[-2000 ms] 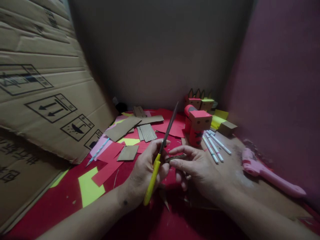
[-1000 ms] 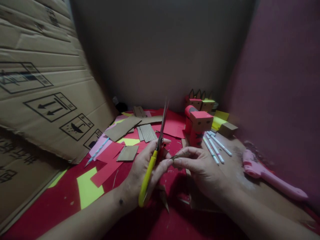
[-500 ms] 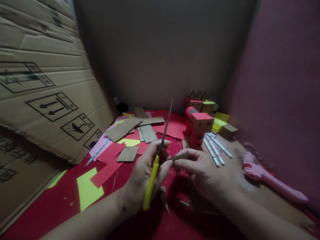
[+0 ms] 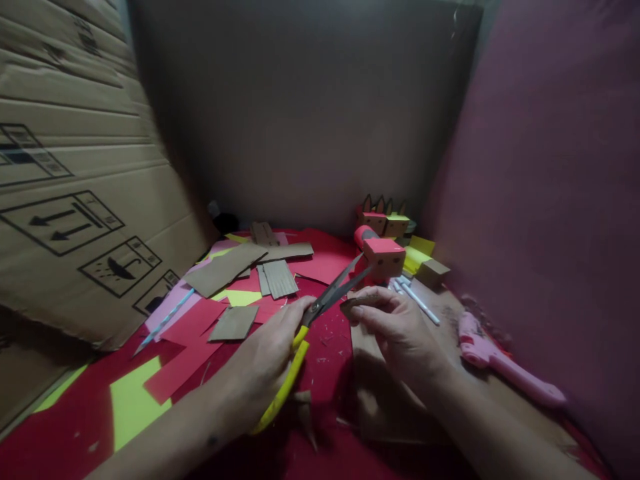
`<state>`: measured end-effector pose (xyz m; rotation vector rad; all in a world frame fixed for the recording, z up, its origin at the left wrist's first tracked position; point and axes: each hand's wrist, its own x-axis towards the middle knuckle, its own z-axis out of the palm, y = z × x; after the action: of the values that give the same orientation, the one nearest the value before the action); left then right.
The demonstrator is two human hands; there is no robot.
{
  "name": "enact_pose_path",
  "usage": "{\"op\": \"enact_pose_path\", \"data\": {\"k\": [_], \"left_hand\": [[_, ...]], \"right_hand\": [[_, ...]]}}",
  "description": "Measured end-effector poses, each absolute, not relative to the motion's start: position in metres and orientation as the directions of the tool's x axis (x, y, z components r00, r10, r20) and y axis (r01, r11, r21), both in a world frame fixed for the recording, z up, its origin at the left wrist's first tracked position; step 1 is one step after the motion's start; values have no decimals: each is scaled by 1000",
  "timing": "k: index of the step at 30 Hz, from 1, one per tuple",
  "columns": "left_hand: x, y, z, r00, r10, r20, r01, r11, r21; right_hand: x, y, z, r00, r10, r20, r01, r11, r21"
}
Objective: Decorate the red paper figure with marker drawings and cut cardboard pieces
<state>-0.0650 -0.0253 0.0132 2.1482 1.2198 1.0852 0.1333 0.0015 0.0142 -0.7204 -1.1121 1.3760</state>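
Note:
My left hand (image 4: 263, 363) grips yellow-handled scissors (image 4: 305, 333); their blades are slightly apart and point up and to the right. My right hand (image 4: 400, 333) pinches a small brown cardboard piece (image 4: 356, 304) at its fingertips, right beside the blades. Both hands hover over a red paper-covered surface (image 4: 330, 347) strewn with tiny scraps. Just behind the blade tips stands a red block figure (image 4: 383, 255).
A large printed cardboard sheet (image 4: 75, 220) leans on the left. Cardboard pieces (image 4: 225, 267) and red, yellow and pink paper cutouts lie ahead left. More block figures (image 4: 385, 220), white pens (image 4: 417, 300) and a pink glue gun (image 4: 493, 357) sit right, near a maroon wall.
The scissors have tipped from nearly upright to pointing right, blades parted, next to the cardboard piece. The view has shifted, so everything sits further left and lower.

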Motion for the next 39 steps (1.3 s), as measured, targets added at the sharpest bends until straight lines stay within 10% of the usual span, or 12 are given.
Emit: {"op": "enact_pose_path", "data": {"k": [39], "left_hand": [[-78, -29, 13, 486, 871, 71, 715, -443, 542]], "right_hand": [[144, 11, 16, -150, 983, 107, -324, 53, -944]]}}
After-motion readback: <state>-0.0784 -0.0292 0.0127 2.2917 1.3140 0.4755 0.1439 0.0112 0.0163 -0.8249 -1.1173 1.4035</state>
